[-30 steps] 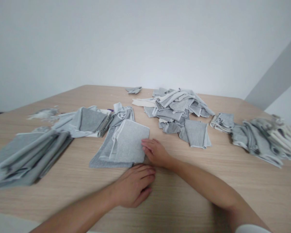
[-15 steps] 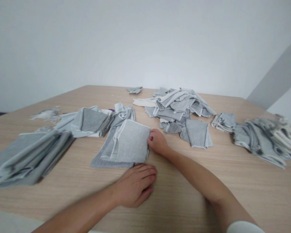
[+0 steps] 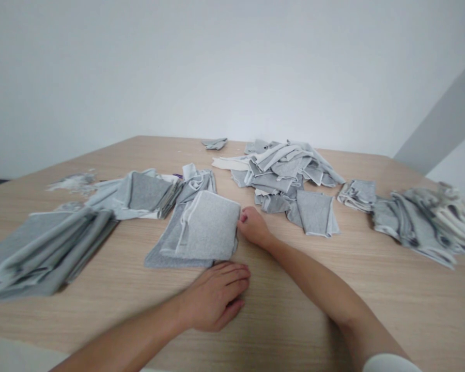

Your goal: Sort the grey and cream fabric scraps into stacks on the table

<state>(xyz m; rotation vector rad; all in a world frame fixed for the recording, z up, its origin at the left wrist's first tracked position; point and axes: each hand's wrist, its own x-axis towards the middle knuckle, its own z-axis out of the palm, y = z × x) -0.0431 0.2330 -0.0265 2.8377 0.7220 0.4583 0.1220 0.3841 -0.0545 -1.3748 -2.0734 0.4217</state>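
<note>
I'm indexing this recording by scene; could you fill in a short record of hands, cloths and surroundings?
left hand: flat on the table, by the near edge of the light folded cloth
right hand: fingers curled at that cloth's right edge; grip unclear
under cloth: darker grey cloth
far side: loose heap of cloths
far left: white scraps
right: bunched cloths

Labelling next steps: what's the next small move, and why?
Probably pinch the right edge of the folded cloth with the right hand: its curled fingers are at that edge, grip unclear, while the left hand lies palm-down by the near edge.
</note>
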